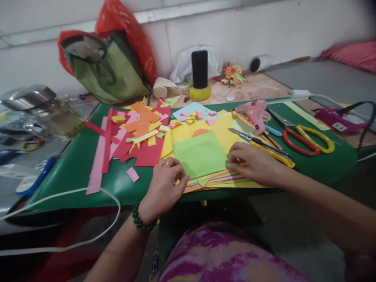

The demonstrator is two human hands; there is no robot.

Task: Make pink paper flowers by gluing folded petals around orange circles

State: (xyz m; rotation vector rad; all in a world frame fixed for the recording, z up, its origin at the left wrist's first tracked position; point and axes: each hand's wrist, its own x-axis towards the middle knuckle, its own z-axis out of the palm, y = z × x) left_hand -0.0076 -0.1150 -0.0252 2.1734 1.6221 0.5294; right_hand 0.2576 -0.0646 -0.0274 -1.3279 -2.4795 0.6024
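Observation:
A light green sheet of paper [201,152] lies on a stack of yellow and other coloured papers in front of me. At its lower left corner, my left hand [169,178] is closed with thumb and fingers together on the edge. My right hand [249,161] pinches the sheet's right edge near the lower corner. The fingertips of both hands partly hide those corners. Just beyond my right hand lies a yellow-handled utility knife [264,150]. The stack's coloured edges [220,182] show below the green sheet.
Cut paper strips [143,121] litter the green mat [73,156] on the left. A pink glue gun [255,113] and scissors [302,137] lie right. A phone [199,69] stands on a tape roll [200,92] behind. A white cable [117,207] loops at front left.

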